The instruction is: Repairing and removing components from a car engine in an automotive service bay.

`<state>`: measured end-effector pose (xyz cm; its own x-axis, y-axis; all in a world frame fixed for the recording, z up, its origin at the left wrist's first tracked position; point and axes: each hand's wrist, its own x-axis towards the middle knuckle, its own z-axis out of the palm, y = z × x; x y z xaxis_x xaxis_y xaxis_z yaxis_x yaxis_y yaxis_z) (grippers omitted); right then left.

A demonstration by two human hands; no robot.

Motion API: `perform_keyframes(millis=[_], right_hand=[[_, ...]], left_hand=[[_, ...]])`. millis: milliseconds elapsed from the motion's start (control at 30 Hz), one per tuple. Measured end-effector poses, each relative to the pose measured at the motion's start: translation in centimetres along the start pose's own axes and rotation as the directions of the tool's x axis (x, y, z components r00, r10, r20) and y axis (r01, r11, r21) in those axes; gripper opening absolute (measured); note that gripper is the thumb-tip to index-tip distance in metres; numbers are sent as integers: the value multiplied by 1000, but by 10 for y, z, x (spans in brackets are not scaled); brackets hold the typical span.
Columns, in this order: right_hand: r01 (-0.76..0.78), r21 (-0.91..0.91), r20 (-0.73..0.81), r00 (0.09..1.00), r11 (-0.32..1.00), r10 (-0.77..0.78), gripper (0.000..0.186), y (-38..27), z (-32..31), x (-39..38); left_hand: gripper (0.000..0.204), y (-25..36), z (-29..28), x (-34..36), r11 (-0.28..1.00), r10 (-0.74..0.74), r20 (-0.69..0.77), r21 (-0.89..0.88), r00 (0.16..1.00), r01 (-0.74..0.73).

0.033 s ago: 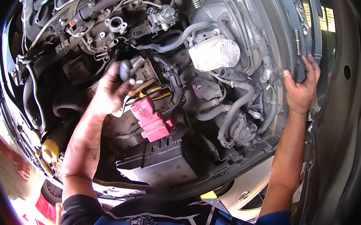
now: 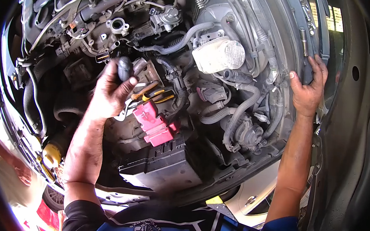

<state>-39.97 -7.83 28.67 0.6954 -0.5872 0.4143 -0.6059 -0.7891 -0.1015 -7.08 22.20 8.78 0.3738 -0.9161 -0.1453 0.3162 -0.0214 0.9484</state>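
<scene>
Over the engine bay, my left hand [image 2: 110, 94] is closed around a short, dark, rounded piece [image 2: 124, 69], whose kind I cannot make out. Its smooth black end shows between thumb and fingers. Just right of that hand lie yellow-handled pliers [image 2: 162, 97] and an orange-brown handle [image 2: 145, 89], close to a red plastic cover [image 2: 151, 121]. At the far right, my right hand [image 2: 309, 89] rests with fingers apart on the edge below the windscreen. A metal socket extension [image 2: 303, 41] lies just beyond its fingertips.
A black box [image 2: 166, 168] stands at the near side of the bay. Right of centre sit a whitish reservoir [image 2: 219, 57] and ribbed hoses [image 2: 238, 115]. Engine pipes [image 2: 111, 1] fill the far left. Another person's arm [image 2: 12, 159] shows at the left edge.
My left hand has shifted slightly, and the dark piece has moved a little left and shows more of its rounded end. My right hand stays in place.
</scene>
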Motion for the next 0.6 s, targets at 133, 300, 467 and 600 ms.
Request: perform_keyframes(millis=[133,300,467,600], right_hand=[[29,-4,-9,1000,1000,-29,66,4,-1,-3],[54,-15,-13,998,998,-54,66,1,-1,1],[61,47,-33,998,997,-60,67,4,4,-1],[29,17,-18,999,999,-29,68,6,1,0]], left_hand=[[43,61,45,45,934,198,-34,-296,980,-199],[14,70,93,168,974,224,127,11,966,-227],[21,0,112,248,991,118,152,-77,981,-108],[14,-19,113,273,997,-15,152,-78,988,27]])
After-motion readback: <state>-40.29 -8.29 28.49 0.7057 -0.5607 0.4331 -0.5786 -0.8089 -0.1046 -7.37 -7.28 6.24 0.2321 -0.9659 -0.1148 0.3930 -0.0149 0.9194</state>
